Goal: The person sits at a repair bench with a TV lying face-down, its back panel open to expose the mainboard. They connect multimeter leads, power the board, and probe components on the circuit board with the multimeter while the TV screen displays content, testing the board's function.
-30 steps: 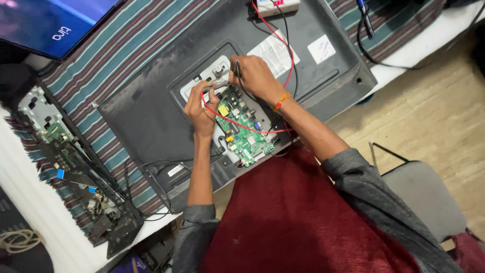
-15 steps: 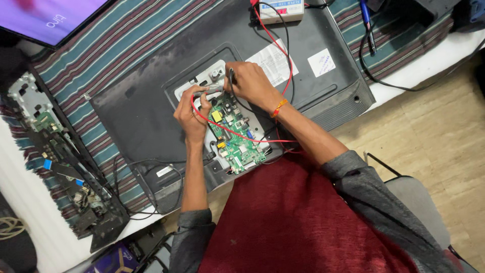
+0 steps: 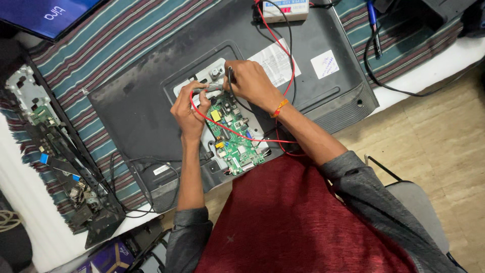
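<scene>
Lying on a striped cloth point(image 3: 91, 55), the television back point(image 3: 151, 96) hosts each hand point(image 3: 188, 107) point(image 3: 250, 83) gripping probes.

The person wears a dark red top across the lower middle of the frame, with grey sleeves pushed up to the elbows at lower left and lower right. An orange band, possibly a thread bracelet, circles the right hand's point(image 3: 251, 81) wrist; the left hand point(image 3: 188, 107) wears nothing.
</scene>
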Demonstrator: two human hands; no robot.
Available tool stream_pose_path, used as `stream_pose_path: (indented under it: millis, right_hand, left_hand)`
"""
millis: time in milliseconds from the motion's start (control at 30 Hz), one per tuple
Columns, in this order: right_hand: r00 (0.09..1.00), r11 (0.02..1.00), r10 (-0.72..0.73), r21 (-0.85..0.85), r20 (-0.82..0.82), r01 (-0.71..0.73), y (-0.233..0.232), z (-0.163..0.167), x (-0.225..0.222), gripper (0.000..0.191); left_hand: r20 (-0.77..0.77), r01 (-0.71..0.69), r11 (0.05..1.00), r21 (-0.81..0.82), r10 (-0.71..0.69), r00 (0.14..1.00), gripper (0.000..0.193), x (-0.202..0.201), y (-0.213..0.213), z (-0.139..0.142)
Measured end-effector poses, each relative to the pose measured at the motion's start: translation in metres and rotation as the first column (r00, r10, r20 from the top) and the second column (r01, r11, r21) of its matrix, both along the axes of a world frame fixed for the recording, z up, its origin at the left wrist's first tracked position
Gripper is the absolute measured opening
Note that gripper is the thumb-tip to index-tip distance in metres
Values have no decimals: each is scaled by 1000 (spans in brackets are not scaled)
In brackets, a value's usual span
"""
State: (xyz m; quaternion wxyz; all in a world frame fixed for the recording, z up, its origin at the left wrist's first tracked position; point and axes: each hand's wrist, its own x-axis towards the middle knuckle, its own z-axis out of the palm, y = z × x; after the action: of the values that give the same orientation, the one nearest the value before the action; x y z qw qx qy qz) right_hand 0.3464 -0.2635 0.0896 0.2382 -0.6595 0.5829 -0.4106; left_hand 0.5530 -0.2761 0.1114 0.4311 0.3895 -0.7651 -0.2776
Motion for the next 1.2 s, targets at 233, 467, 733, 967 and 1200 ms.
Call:
stream_pose_path:
  millis: [233, 467, 733, 967, 1200]
  right_hand:
    - [1000, 999, -4, 48, 6, 4, -1, -1, 0, 19]
    - [1000, 1000, -4, 21, -15, 4, -2, -3, 0, 19]
    - [1000, 1000, -6, -7, -24, 6, -2, -4, 1, 20]
    - [1000, 1000, -9, 22, -4, 9, -2, -1, 1, 19]
    - [1000, 999, -12, 41, -7, 12, -2, 0, 2, 17]
  left_hand:
    - [-9, -16, 1000, 15, 16, 1000, 18, -1, 0, -1]
    - [-5, -14, 1000, 17, 15, 1000, 18, 0, -1, 0]
    - [-18, -6, 1000, 13, 6, 1000, 17, 0, -2, -2]
    - [-15, 2, 1000, 18, -2, 1000, 17, 1, -3, -2]
    - [7, -7, 1000, 21, 7, 1000, 19, 0, -2, 1]
